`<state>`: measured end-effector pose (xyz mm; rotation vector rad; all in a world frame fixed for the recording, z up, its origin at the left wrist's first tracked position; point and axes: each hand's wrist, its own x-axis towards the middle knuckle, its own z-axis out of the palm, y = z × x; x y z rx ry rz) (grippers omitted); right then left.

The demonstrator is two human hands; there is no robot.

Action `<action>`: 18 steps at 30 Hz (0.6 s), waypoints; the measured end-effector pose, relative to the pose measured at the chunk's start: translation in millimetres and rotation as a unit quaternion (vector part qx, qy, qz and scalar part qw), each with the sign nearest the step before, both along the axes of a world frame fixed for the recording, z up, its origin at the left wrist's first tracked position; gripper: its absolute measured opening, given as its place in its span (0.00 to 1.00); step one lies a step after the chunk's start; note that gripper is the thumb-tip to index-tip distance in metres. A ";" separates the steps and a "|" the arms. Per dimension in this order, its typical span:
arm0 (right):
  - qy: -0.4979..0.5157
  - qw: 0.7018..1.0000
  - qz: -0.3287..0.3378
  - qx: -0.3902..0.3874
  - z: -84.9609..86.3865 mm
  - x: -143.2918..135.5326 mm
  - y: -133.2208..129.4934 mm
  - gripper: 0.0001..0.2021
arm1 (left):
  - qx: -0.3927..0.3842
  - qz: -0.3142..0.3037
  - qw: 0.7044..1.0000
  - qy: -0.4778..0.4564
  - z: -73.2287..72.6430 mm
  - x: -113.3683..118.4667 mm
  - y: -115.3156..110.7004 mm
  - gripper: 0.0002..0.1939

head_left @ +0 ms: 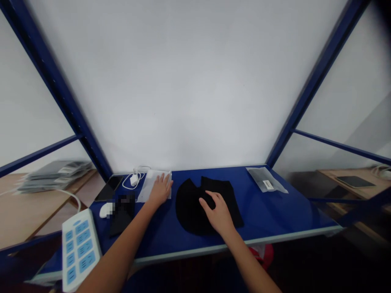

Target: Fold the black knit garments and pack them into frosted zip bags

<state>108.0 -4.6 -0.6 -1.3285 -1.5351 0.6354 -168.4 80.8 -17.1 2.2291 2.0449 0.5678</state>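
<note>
My left hand [160, 189] lies flat with fingers spread on a pale translucent plastic bag [148, 184] on the blue table [165, 232]. Over a piece of black fabric [190, 211] is my right hand [217, 211], its thumb and fingers apart. The fabric lies flat, with a rounded left side, a notch at the top and a squarer right side. Whether the right hand touches the fabric or hovers just above it, I cannot tell. Neither hand grips anything.
At the table's right lies a clear bag [265, 180] with a white label. On the left are a white charger with cable [133, 180], a dark phone [109, 188], a white mouse [106, 210], a black item [122, 217] and a power strip [80, 248]. Blue posts [282, 134] flank the table.
</note>
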 end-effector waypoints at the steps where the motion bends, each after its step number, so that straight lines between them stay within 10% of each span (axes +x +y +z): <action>1: 0.005 1.000 0.018 -0.007 1.5 0.9 -0.9 0.18 | 0.031 -0.023 0.999 -0.038 6.5 10.6 -10.6 0.27; 4: 0.004 0.999 0.049 -0.017 2.5 12.5 2.5 0.16 | 0.080 -0.116 0.973 -0.183 16.7 49.9 -51.9 0.22; 8: -0.057 0.998 0.011 -0.013 -14.6 43.3 17.3 0.20 | 0.053 -0.084 0.965 -0.241 2.6 91.0 -94.2 0.22; 14: -0.233 0.962 -0.139 0.031 -23.8 71.2 15.5 0.19 | 0.071 -0.040 0.955 -0.285 -14.9 97.8 -97.8 0.20; 18: -0.275 0.955 -0.059 0.096 -7.6 44.9 -4.8 0.21 | 0.065 -0.031 0.944 -0.321 -19.1 89.6 -88.9 0.17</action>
